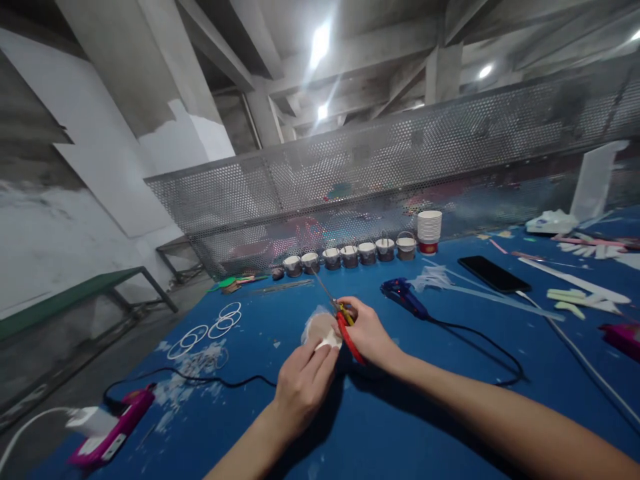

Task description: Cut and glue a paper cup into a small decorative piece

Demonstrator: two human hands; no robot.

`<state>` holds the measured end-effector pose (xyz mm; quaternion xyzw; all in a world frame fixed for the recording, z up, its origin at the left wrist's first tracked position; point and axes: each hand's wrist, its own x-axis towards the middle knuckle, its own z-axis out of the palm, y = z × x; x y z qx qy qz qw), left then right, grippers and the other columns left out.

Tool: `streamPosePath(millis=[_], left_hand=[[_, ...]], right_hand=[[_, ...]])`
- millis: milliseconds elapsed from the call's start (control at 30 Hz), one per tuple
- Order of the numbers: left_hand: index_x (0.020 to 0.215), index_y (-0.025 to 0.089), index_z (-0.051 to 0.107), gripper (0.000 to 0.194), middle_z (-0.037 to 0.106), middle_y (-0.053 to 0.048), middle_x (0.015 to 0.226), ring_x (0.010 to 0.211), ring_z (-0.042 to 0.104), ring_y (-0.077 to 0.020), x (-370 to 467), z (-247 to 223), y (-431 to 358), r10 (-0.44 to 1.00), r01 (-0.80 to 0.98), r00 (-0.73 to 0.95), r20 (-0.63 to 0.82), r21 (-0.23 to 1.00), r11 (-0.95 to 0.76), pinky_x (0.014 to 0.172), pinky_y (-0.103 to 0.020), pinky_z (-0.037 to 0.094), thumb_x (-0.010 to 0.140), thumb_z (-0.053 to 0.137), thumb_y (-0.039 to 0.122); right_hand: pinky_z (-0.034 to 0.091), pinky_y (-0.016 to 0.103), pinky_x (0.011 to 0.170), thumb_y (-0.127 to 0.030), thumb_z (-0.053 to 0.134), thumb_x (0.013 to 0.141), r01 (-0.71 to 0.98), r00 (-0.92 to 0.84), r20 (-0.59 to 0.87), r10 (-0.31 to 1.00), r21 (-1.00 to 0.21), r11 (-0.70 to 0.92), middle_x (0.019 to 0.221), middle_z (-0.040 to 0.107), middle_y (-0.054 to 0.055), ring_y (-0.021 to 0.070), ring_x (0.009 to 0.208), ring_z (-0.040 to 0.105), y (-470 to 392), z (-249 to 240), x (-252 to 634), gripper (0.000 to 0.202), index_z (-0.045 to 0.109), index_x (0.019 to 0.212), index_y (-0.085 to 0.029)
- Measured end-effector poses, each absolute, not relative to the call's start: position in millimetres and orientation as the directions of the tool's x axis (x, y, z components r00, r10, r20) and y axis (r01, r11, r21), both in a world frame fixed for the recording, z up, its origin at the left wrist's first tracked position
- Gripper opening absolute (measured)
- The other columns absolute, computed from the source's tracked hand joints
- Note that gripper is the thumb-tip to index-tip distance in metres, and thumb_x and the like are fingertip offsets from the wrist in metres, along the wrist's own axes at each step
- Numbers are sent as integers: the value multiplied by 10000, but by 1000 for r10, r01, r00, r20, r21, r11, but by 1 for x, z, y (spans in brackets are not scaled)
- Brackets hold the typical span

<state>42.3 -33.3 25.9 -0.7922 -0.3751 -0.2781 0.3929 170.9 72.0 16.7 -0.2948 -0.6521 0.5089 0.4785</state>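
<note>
My left hand is closed on a small round piece with a brownish face, a white part and a thin see-through edge. I cannot make out exactly what it is. Beside it, my right hand grips scissors by their red and yellow handles. Their blades point away from me, up and to the left, past the round piece. Farther back stands a row of several small bucket-like cups, with white insides, dark outsides and thin handles on some.
Around the hands are a blue hot glue gun, a black phone, white rings, scraps and a magenta power strip. Stacked paper cups stand by a perforated metal screen. Cables cross the blue table.
</note>
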Motion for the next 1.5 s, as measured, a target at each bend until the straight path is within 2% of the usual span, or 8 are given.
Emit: streamPosePath(millis=[167,300,400,700,867,1033,1300,1500], left_hand=[[1102,155,583,261,691,-140,1068,1050,609,-252,28,33,-41,455,830,447,770,-168,-531,852,-396,535,846,544,132],[1042,214,604,209,683,-89,1053,990,618,-215,13,43,-42,568,880,247,785,65,-471,861,-406,514,865,525,137],[968,209,633,161,685,-81,1033,977,613,-201,9,49,-37,639,871,184,747,177,-457,870,-386,497,874,518,147],[868,218,700,151,728,-69,938,1061,588,-237,24,65,-18,843,719,299,446,475,-507,915,-397,466,861,550,228],[776,218,691,151,714,-58,837,1024,603,-236,13,62,-19,906,669,255,338,615,-418,906,-367,458,846,561,250],[747,200,683,189,710,-83,928,1061,596,-252,-14,44,-31,950,564,-49,310,793,-230,917,-348,444,832,585,338],[750,173,676,268,693,-119,1041,1083,589,-285,-17,29,-34,865,521,-334,375,838,-162,947,-382,423,780,617,433],[707,202,657,170,691,-79,866,1058,587,-276,-2,35,-40,823,678,-239,515,695,-238,908,-383,448,767,627,357]], right_hand=[[436,236,536,-157,613,577,-53,-393,234,889,-971,232,693,620,-5,144,605,549,81,15,176,374,594,950,-146],[382,210,464,-127,653,546,22,-429,138,893,-986,162,634,606,-26,112,508,502,89,19,182,409,612,953,-132],[362,203,460,-102,675,529,67,-440,99,892,-987,143,622,607,-26,104,505,492,93,19,182,401,634,926,-125],[353,189,447,-34,711,524,72,-505,13,863,-996,57,512,557,-65,94,487,486,96,19,178,267,598,740,-142],[420,207,410,-183,738,664,-25,-572,-37,819,-998,-63,506,560,-63,95,407,498,89,30,183,223,563,799,-155],[473,212,403,-283,728,727,-148,-553,-42,832,-978,-148,645,640,-8,118,484,581,85,31,187,294,524,903,-165],[496,249,500,-351,835,564,-241,-546,0,838,-957,-158,641,628,-29,139,551,595,62,14,181,521,529,946,-171],[455,259,562,-384,866,454,-293,-515,44,856,-948,-128,693,625,-29,137,594,581,52,1,171,646,514,956,-177]])
